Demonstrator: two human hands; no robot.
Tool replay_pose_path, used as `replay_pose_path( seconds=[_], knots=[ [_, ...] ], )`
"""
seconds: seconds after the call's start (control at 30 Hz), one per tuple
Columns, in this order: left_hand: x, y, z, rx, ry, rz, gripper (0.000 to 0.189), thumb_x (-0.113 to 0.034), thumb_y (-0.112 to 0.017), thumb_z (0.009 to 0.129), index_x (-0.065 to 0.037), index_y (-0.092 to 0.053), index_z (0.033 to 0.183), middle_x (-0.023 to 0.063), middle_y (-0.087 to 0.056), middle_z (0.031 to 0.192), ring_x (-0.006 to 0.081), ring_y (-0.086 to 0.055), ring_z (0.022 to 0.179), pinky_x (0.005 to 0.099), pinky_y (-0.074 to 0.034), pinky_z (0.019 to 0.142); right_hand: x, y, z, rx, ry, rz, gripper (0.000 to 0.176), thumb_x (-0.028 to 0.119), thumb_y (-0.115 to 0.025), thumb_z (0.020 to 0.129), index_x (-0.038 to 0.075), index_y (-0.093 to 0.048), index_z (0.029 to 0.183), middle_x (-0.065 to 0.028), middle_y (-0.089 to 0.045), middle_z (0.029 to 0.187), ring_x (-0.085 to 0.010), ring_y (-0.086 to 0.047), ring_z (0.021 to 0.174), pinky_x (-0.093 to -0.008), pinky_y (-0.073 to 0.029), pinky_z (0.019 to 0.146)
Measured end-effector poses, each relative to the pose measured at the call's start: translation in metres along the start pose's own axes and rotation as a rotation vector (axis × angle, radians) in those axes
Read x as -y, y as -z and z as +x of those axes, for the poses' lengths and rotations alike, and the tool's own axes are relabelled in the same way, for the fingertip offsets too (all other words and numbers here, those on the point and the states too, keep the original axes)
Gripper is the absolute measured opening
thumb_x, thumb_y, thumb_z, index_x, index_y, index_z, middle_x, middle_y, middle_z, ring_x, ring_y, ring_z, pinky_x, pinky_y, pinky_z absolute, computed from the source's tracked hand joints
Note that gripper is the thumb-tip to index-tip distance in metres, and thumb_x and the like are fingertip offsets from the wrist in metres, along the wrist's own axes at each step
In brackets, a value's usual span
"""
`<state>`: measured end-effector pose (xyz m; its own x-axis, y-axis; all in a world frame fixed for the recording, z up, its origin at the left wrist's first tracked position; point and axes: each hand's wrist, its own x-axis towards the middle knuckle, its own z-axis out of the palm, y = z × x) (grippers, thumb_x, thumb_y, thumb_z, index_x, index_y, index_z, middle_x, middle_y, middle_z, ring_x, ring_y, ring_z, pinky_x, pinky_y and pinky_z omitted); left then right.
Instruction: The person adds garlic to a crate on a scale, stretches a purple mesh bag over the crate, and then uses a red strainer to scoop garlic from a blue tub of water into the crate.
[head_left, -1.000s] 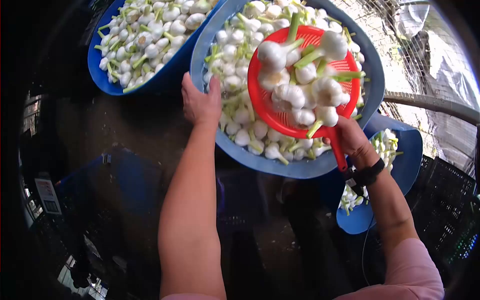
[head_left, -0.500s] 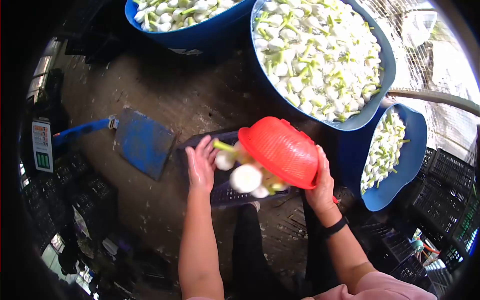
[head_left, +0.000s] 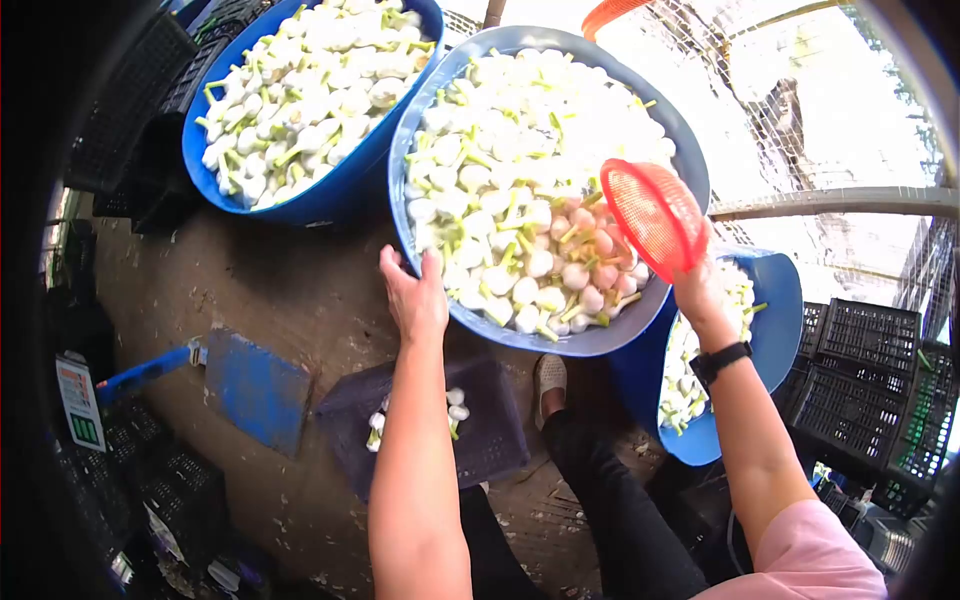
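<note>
My right hand (head_left: 697, 280) grips the red mesh basket (head_left: 655, 218) by its edge, tilted above the right side of a large blue tub (head_left: 402, 190). That tub is full of white bulbs with short green stems (head_left: 500, 215); a reddish tint lies on those beneath the basket. My left hand (head_left: 415, 292) is at the tub's left rim, thumb and fingers apart, holding nothing. Below, a dark crate (head_left: 490, 420) on the floor holds several white bulbs (head_left: 457, 404), partly hidden behind my left forearm.
Another blue tub of bulbs (head_left: 200, 165) stands at upper left, a smaller one (head_left: 775, 300) at right. A blue platform (head_left: 257, 390) and a scale display (head_left: 80, 402) are at left. Black crates (head_left: 862, 370) are stacked at right. My shoe (head_left: 549, 383) is near the dark crate.
The red basket, pouring bulbs over the dark crate earlier, is now over the large tub. Both hands have moved forward to the tub, bulbs lie in the crate, and the view has shifted.
</note>
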<state>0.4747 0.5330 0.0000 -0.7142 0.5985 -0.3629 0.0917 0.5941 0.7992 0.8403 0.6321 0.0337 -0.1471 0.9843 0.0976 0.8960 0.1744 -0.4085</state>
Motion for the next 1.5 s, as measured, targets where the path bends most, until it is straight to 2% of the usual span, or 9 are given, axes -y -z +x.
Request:
replay_pose_path(
  seconds=[0.1, 0.17, 0.23, 0.33, 0.47, 0.57, 0.73, 1.1, 1.5],
  knots=[
    [-0.029, -0.035, 0.012, -0.189, 0.074, 0.28, 0.067, -0.039, -0.06, 0.081, -0.001, -0.035, 0.13, 0.0233, -0.047, 0.125, 0.0372, -0.049, 0.112, 0.0456, -0.041, 0.089, 0.025, -0.027, 0.026, 0.213, -0.22, -0.093, 0.077, 0.016, -0.057, 0.081, 0.008, -0.011, 0.142, -0.0309, -0.037, 0.131, -0.0453, -0.049, 0.109, -0.0461, -0.044, 0.09],
    [-0.03, -0.047, 0.011, -0.283, 0.093, 0.386, 0.067, -0.04, -0.06, 0.079, -0.002, -0.037, 0.129, 0.0225, -0.05, 0.121, 0.0379, -0.052, 0.108, 0.0471, -0.043, 0.085, -0.006, -0.076, 0.043, 0.147, -0.079, -0.116, 0.076, 0.022, -0.059, 0.081, 0.007, -0.014, 0.141, -0.0306, -0.045, 0.123, -0.0445, -0.057, 0.096, -0.0464, -0.048, 0.08],
    [-0.028, -0.048, 0.013, -0.328, 0.063, 0.413, 0.067, -0.04, -0.062, 0.078, -0.002, -0.038, 0.127, 0.0217, -0.052, 0.118, 0.0384, -0.054, 0.104, 0.048, -0.043, 0.082, -0.004, -0.099, 0.066, 0.424, -0.412, 0.039, 0.07, 0.02, -0.058, 0.08, 0.003, -0.021, 0.138, -0.0269, -0.058, 0.105, -0.0412, -0.061, 0.084, -0.0425, -0.051, 0.073],
    [-0.028, -0.052, 0.011, -0.333, 0.064, 0.475, 0.069, -0.042, -0.063, 0.076, -0.002, -0.038, 0.126, 0.0211, -0.054, 0.114, 0.0385, -0.055, 0.101, 0.0468, -0.044, 0.081, -0.02, -0.151, 0.079, 0.605, -0.571, 0.561, 0.051, 0.016, -0.055, 0.081, 0.001, -0.038, 0.127, -0.0193, -0.062, 0.085, -0.0316, -0.062, 0.072, -0.0386, -0.052, 0.06],
    [-0.019, -0.055, 0.014, -0.374, 0.012, 0.51, 0.07, -0.041, -0.064, 0.075, -0.002, -0.037, 0.126, 0.0206, -0.055, 0.112, 0.0381, -0.056, 0.099, 0.046, -0.044, 0.08, -0.009, -0.179, 0.101, 0.837, -1.024, 0.825, 0.02, 0.008, -0.051, 0.081, 0.002, -0.052, 0.101, -0.0122, -0.058, 0.078, -0.0212, -0.056, 0.057, -0.0365, -0.046, 0.044],
    [-0.021, -0.056, 0.015, -0.373, 0.008, 0.531, 0.069, -0.04, -0.064, 0.075, -0.002, -0.037, 0.126, 0.0204, -0.056, 0.112, 0.0378, -0.056, 0.099, 0.046, -0.045, 0.08, 0.009, -0.182, 0.106, 0.803, -1.102, 1.056, 0.02, 0.007, -0.051, 0.082, 0.002, -0.052, 0.101, -0.0127, -0.058, 0.078, -0.0221, -0.057, 0.056, -0.0355, -0.047, 0.042],
    [-0.019, -0.054, 0.013, -0.368, 0.019, 0.507, 0.069, -0.041, -0.063, 0.076, -0.002, -0.038, 0.127, 0.0207, -0.056, 0.112, 0.038, -0.056, 0.099, 0.0461, -0.045, 0.079, -0.003, -0.146, 0.108, 0.994, -1.023, 1.151, 0.02, 0.009, -0.052, 0.083, -0.001, -0.054, 0.101, -0.0128, -0.062, 0.083, -0.0199, -0.06, 0.059, -0.0279, -0.045, 0.038],
    [-0.009, -0.051, 0.016, -0.38, 0.017, 0.526, 0.065, -0.041, -0.061, 0.079, -0.002, -0.039, 0.126, 0.0224, -0.055, 0.113, 0.0387, -0.056, 0.101, 0.0456, -0.044, 0.082, 0.017, -0.128, 0.104, 1.111, -0.869, 1.432, 0.025, 0.01, -0.051, 0.087, 0.001, -0.054, 0.11, -0.0114, -0.064, 0.089, -0.0182, -0.06, 0.063, -0.0274, -0.047, 0.043],
    [-0.014, -0.045, 0.018, -0.32, 0.011, 0.355, 0.065, -0.048, -0.057, 0.081, -0.004, -0.04, 0.126, 0.022, -0.053, 0.116, 0.0394, -0.053, 0.105, 0.0478, -0.043, 0.083, 0.071, -0.012, 0.041, 0.876, -0.831, 1.372, 0.03, 0.009, -0.052, 0.086, -0.001, -0.05, 0.114, -0.0128, -0.063, 0.092, -0.0184, -0.059, 0.06, -0.0286, -0.048, 0.045]
  ],
)
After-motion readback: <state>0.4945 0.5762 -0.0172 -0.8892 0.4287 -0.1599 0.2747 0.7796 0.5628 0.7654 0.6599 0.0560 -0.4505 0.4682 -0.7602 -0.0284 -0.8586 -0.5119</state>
